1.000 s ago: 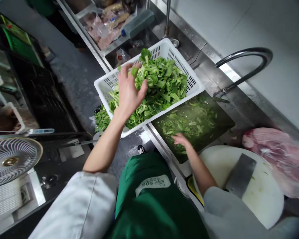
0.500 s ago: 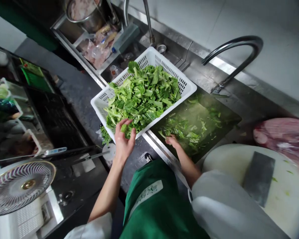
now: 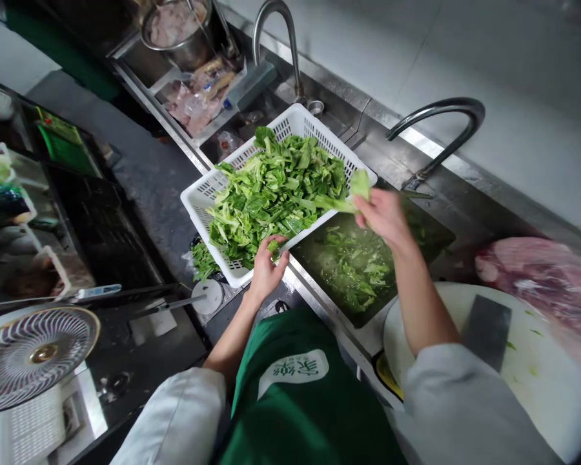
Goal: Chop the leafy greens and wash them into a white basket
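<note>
My right hand [image 3: 385, 216], slightly blurred, is raised above the sink's water, closed on pale-stemmed leafy greens [image 3: 336, 203] that reach over the basket's rim. My left hand [image 3: 268, 268] is at the near corner side of the white slotted basket [image 3: 206, 223], fingers curled around a small green piece [image 3: 273, 246]. Inside the basket is a heap of chopped leafy greens [image 3: 281, 187]. The basket rests across the sink's edges. More cut greens [image 3: 358, 271] float in the cloudy water of the sink [image 3: 319, 245] below my right hand.
A curved faucet [image 3: 445, 116] arches over the sink. To the right, a cleaver [image 3: 487, 332] lies on a round white cutting board [image 3: 430, 368] beside a large piece of raw meat [image 3: 537, 278]. Bagged meat [image 3: 201, 97] lies at the back left. A fan [image 3: 43, 355] stands lower left.
My right hand has risen from the water with leafy greens and moved up toward the basket. My left hand has shifted right along the basket's near rim. The view has tilted slightly.
</note>
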### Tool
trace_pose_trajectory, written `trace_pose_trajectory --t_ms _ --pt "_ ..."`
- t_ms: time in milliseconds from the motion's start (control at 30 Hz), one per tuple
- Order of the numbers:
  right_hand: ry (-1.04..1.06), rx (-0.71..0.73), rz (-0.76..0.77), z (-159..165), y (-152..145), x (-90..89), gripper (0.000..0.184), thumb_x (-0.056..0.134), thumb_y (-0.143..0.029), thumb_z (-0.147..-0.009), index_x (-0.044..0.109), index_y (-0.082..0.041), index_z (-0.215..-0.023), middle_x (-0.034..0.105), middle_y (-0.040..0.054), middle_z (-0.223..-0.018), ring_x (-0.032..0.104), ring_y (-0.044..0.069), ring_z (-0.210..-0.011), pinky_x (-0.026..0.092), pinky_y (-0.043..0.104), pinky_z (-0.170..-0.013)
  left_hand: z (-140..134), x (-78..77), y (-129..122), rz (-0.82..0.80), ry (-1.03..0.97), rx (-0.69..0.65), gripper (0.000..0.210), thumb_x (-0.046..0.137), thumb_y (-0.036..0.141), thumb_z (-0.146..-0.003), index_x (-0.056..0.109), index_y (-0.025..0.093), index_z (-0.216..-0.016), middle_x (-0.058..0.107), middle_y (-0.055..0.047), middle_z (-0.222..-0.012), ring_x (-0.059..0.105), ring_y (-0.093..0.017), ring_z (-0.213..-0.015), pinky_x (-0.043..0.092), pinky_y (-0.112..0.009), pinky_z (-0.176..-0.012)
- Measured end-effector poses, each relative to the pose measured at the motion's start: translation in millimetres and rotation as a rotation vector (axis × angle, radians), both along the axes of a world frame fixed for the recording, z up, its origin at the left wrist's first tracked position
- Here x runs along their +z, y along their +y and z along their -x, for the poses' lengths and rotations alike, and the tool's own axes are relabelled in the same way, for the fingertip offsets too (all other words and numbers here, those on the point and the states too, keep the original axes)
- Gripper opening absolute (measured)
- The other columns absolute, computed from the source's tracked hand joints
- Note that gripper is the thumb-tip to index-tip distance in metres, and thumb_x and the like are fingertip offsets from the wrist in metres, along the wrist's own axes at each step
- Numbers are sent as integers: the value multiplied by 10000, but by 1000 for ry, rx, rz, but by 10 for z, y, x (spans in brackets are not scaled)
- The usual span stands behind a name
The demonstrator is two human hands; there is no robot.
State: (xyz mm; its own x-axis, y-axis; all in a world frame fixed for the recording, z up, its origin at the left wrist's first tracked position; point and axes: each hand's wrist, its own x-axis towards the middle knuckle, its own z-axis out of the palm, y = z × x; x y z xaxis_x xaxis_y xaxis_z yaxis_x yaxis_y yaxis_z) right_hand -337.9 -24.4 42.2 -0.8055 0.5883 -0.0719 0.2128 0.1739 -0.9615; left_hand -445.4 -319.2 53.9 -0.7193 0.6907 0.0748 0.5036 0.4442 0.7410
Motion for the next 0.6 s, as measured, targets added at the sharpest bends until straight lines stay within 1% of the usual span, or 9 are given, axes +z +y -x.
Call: trace_pose_trajectory --t_ms 67,133,200,267,333,400,467,500,600 --pt "7 91 -161 431 63 189 459 639 -603 -901 706 -162 -1010 711 69 -843 694 182 -760 576 310 -701 14 6 -20 -16 24 0 295 545 374 -983 642 206 -1205 631 -116 -1278 594 -268 -1256 461 -461 -1126" --pt "4 -21 -336 638 155 155 484 620 -589 -914 708 -153 -1104 733 100 -969 700 231 -958 563 368 -888 30 14 -75 -28 53 27 307 555 387 -982 641 202 -1211 633 -118 -1274 596 -263 -1247 460 -461 -1119" --pt "-58 -155 -434 554 270 -92 435 523 -512 -980 710 -152 -1139 741 112 -1052 679 240 -1060 520 368 -985 44 18 -167 -50 74 92 305 562 395 -983 649 200 -1201 639 -117 -1255 604 -257 -1225 469 -452 -1101" --pt "-293 -203 -441 254 383 -467 396 408 -374 -1027 717 -155 -1144 743 113 -1114 673 216 -1082 501 318 -996 40 19 -280 -104 88 190 279 566 389 -985 663 198 -1164 654 -110 -1206 622 -248 -1185 487 -434 -1072" --pt "-683 -159 -402 -95 501 -863 367 411 -271 -1012 729 -145 -1144 743 128 -1144 678 215 -1091 497 291 -975 3 23 -387 -165 109 298 247 567 374 -987 672 193 -1119 666 -100 -1151 641 -237 -1131 509 -415 -1036" --pt "-908 -88 -362 -319 660 -1198 268 560 -229 -934 760 -95 -1053 753 184 -1061 693 279 -1070 509 331 -940 -64 29 -460 -187 140 385 224 566 358 -986 677 190 -1083 673 -90 -1112 653 -231 -1092 522 -407 -1012" --pt "-1003 -26 -353 -323 882 -1438 206 662 -194 -874 764 -55 -987 747 222 -1002 694 324 -1058 516 379 -917 -148 28 -492 -166 162 447 204 563 343 -982 684 193 -1053 680 -81 -1082 661 -230 -1067 528 -408 -1001" --pt "-1030 -2 -364 -245 1015 -1525 205 679 -200 -879 754 -55 -1004 742 214 -1019 690 317 -1065 521 397 -920 -194 20 -495 -151 166 474 196 563 335 -980 687 196 -1040 683 -77 -1069 664 -229 -1056 531 -409 -996" --pt "-1023 71 -441 177 1431 -1718 296 666 -317 -951 685 -114 -1166 691 136 -1188 663 244 -1096 544 433 -951 -348 -48 -478 -118 139 527 177 566 309 -977 698 199 -1018 691 -68 -1037 674 -223 -1023 547 -392 -956"
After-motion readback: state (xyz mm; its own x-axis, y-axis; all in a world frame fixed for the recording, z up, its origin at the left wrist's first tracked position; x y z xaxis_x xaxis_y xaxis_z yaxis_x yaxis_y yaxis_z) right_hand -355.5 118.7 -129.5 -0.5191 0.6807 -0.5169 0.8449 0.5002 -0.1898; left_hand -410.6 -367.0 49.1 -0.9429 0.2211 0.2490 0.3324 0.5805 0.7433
